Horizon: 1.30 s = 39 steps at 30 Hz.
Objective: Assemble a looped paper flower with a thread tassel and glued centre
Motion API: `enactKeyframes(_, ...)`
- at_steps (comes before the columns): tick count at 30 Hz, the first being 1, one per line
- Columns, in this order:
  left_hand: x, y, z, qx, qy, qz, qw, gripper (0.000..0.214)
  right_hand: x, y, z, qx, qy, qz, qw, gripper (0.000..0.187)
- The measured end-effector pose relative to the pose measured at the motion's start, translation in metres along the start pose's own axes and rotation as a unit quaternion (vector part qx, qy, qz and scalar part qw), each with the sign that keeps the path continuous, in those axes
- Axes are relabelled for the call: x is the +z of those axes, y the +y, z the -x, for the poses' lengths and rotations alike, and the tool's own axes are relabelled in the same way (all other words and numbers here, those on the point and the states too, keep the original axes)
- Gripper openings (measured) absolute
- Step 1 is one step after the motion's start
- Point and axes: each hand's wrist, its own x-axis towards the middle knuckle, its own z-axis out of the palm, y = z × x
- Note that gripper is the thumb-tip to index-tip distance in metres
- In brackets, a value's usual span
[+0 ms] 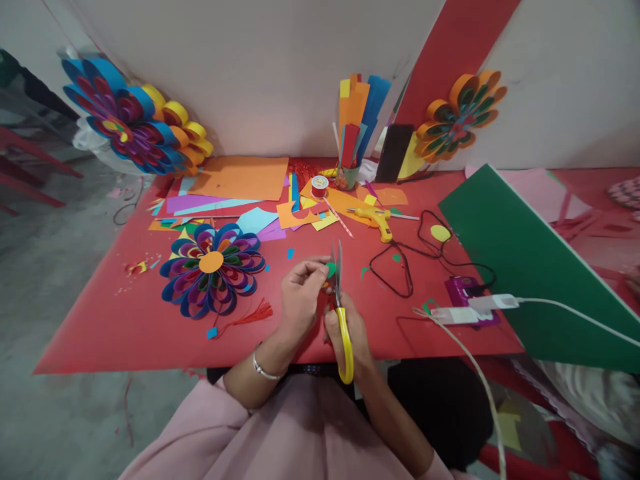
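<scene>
My left hand (300, 293) pinches a small green paper piece (331, 269) just above the red table (125, 327). My right hand (347, 333) grips yellow-handled scissors (342, 320), whose blades point up and meet the green piece. Both hands hover over the table's near edge at the middle. A blue and purple paper flower with an orange centre (211, 275) lies to the left of my left hand, with a red tassel (253, 315) beside it.
A yellow glue gun (377, 218) and its black cord (400, 267) lie right of the hands. A green board (530, 260) leans at right. Loose coloured sheets (240, 179), a red spool (319, 186), a cup of paper strips (350, 143) and two wall flowers (135, 123) (457, 117) stand behind.
</scene>
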Motion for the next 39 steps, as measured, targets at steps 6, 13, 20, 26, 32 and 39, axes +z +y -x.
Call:
enactKeyframes(6, 0.0, 0.0003, -0.0013, -0.013, -0.008, 0.007, 1.0, 0.028, -0.0006, 0.0029, 0.0012, 0.014, -0.004, -0.016, 1.0, 0.047)
enactKeyframes(13, 0.002, -0.002, -0.0025, -0.012, -0.002, 0.021, 1.0, 0.025, -0.0022, 0.0013, 0.0028, 0.031, 0.0, -0.018, 0.999, 0.053)
enactKeyframes(20, 0.0005, -0.0033, -0.0069, -0.001, 0.007, 0.012, 1.0, 0.02, -0.0056, -0.0026, 0.0043, 0.034, -0.004, -0.016, 0.999, 0.056)
enactKeyframes(26, -0.0001, -0.0018, -0.0084, -0.003, 0.005, 0.008, 1.0, 0.019, -0.0049, -0.0017, 0.0032, 0.031, -0.001, -0.019, 0.999, 0.053)
enactKeyframes(32, -0.0005, -0.0004, -0.0088, -0.002, 0.017, 0.01, 1.0, 0.021, -0.0049, -0.0013, 0.0039, 0.031, -0.011, -0.01, 0.999, 0.053)
enactKeyframes(39, -0.0026, -0.0022, -0.008, 0.011, 0.015, -0.007, 1.0, 0.022, -0.0041, 0.0011, 0.0055, 0.021, -0.015, -0.025, 0.999, 0.053)
